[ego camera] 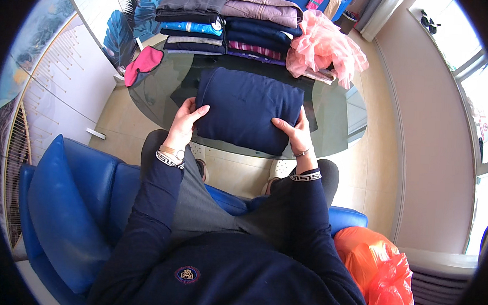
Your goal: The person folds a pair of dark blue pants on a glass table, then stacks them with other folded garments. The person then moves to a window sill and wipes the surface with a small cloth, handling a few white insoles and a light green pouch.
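Observation:
A folded navy blue garment (248,109) is held between my two hands, over the near part of an oval glass table (332,132). My left hand (186,118) grips its left edge, thumb on top and fingers tucked beneath. At its right edge, my right hand (295,131) holds it the same way. The fingers under the cloth are hidden. Beyond it stand two stacks of folded clothes: the left stack (193,23) is topped by a dark grey garment, the right stack (261,29) by a mauve padded one.
A pink plastic bag (326,45) lies right of the stacks. On the table's left edge rests a pink and grey cloth item (145,65). Blue decorative leaves (119,38) rise behind it. Beside me on the blue sofa (90,165) are a cushion (64,222) and an orange-red plastic bag (376,267).

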Action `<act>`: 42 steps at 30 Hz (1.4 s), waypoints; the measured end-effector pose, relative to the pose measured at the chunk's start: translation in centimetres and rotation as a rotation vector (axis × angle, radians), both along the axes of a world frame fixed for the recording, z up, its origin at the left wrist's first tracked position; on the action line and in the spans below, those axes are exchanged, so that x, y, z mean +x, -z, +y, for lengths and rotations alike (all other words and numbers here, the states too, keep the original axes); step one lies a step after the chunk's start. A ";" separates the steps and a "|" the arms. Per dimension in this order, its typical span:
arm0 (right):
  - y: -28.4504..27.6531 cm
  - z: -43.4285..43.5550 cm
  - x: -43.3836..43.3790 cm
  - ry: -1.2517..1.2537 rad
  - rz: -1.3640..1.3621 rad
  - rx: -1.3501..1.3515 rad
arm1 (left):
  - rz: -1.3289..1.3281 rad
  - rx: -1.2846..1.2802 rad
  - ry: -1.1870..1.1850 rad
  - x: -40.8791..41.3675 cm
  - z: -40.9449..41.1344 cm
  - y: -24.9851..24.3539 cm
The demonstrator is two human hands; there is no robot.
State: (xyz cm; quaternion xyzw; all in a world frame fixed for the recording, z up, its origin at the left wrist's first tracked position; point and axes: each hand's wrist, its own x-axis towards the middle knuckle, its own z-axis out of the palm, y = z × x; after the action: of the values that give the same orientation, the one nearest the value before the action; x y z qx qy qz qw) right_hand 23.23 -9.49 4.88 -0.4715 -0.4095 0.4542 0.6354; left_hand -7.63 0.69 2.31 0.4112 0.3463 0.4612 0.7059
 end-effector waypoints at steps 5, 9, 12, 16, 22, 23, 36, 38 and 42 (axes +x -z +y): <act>-2.0 -1.0 -1.0 0.064 -0.432 0.307 | -0.041 0.250 -0.065 -1.3 1.0 0.7; -3.5 -1.3 -0.8 0.202 -1.124 0.685 | -0.038 0.157 -0.196 -1.6 1.1 2.6; -3.9 -1.7 -1.4 0.209 -1.234 0.756 | -0.036 0.182 -0.227 -1.2 1.0 2.9; -3.8 -1.8 -1.8 0.333 -1.306 0.830 | -0.229 0.008 -0.143 -2.0 1.0 1.1; -1.2 -0.9 1.2 0.330 -1.443 0.377 | -0.230 -0.009 -0.004 -2.6 2.4 1.1; -0.4 -0.4 2.0 0.328 -1.470 0.336 | -0.052 0.016 -0.022 -2.1 2.7 1.5; 2.4 0.0 0.1 0.134 -1.369 -0.064 | 1.097 1.036 -0.105 0.5 -1.2 1.5; 2.3 0.2 -0.1 0.070 -1.308 -0.217 | 1.155 1.071 -0.082 0.2 -1.2 1.0; 2.9 0.2 -0.2 0.120 -1.383 -0.170 | 1.064 1.166 -0.307 2.0 -0.8 -0.4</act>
State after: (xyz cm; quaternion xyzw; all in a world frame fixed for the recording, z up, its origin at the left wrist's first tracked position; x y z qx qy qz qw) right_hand 23.03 -9.24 1.94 -0.7224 -0.6561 0.0445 0.2137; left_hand -5.66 -0.14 2.68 0.8261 0.3923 0.4019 0.0465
